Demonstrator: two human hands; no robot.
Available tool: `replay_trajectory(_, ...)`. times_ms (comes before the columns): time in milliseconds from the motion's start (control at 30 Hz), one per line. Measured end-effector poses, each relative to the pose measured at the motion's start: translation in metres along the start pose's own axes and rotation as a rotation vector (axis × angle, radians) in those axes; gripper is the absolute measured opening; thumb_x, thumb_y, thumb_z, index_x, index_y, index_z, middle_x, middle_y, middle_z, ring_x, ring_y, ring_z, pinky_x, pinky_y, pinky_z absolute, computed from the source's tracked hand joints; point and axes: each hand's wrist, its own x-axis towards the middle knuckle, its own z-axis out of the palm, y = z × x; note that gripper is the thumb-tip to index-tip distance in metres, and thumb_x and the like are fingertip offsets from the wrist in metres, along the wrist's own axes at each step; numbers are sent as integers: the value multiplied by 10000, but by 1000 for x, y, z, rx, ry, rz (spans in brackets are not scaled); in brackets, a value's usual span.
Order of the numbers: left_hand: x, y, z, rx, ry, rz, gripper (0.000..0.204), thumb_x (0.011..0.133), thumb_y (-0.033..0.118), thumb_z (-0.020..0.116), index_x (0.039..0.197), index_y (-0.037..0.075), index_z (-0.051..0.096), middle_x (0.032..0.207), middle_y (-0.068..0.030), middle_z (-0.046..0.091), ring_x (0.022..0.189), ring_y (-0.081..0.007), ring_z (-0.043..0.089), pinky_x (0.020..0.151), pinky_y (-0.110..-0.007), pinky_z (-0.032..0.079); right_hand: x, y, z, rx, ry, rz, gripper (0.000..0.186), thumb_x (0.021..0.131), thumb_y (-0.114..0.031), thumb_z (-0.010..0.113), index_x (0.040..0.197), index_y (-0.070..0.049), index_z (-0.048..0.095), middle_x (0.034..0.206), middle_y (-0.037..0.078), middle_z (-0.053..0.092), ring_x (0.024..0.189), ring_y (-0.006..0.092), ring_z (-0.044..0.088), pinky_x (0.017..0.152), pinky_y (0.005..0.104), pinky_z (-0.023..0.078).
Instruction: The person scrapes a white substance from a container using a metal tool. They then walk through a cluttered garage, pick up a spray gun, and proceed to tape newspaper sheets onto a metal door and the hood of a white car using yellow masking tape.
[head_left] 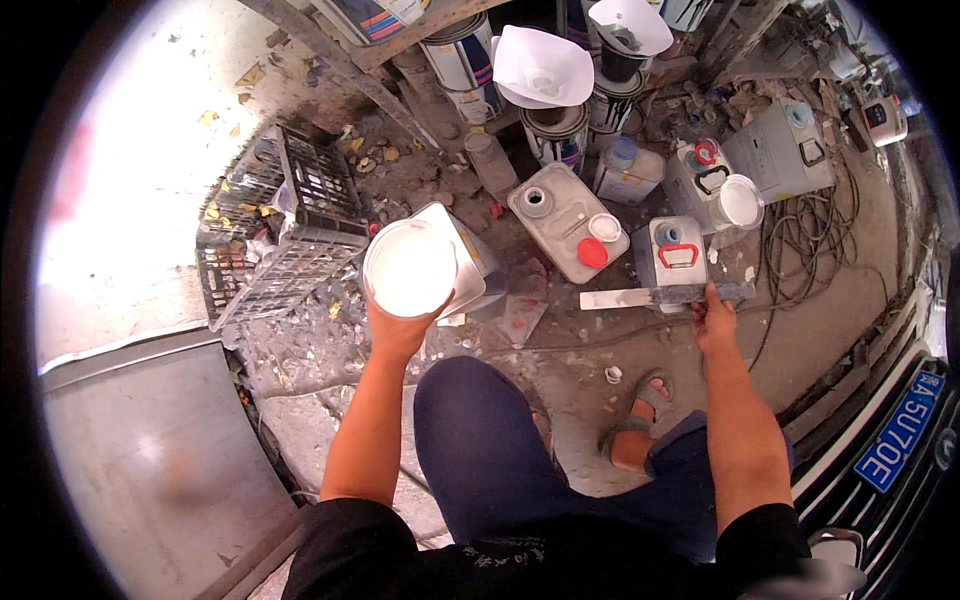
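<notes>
My left hand (396, 334) is wrapped round a round white tub (411, 268), whose inside looks filled with white liquid, probably paint. Behind the tub, a pale square-edged can (468, 250) is partly covered by it. In my right hand (714, 324) is a long flat stir stick (640, 298), grey and stained along most of its length and whitish at its left end. The stick lies level, in front of a pale jerrycan with a red handle (680, 256), and hides the can's lower part. I cannot tell whether they touch.
A pale canister with an uncapped neck (552, 208) carries a red cap (592, 252). Left stands a black plastic crate (325, 215). Paint tins (462, 60) and white paper funnels (540, 66) are at the back. Right lie coiled hose (815, 235) and a car front (880, 510).
</notes>
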Motion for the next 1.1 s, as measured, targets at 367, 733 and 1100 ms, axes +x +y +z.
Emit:
replay_trajectory(367, -19, -38, -2, -2, -18, -8, 601, 622, 47, 808, 1161, 0, 546, 1093, -99, 624, 984, -189, 593, 876, -323, 467, 10, 4, 0, -33, 127, 27, 143, 849, -115, 632, 899, -51, 514, 734, 54, 560, 569, 161, 560, 404, 246, 408)
replay_trajectory(733, -22, -72, 2, -46, -31, -25, 670, 590, 64, 824, 1181, 6, 514, 1102, -97, 612, 998, -193, 584, 883, -333, 467, 2, -4, 2, -179, 83, 50, 118, 846, -133, 604, 882, -65, 515, 739, 43, 540, 602, 180, 592, 444, 261, 453)
replay_trajectory(1100, -24, -57, -2, -18, -52, -62, 777, 582, 134, 848, 1237, 8, 450, 1173, -118, 561, 1077, -216, 539, 945, -349, 419, -6, -13, 7, -228, 144, 76, 146, 857, -179, 580, 953, -80, 534, 751, 39, 535, 585, 155, 551, 459, 263, 417)
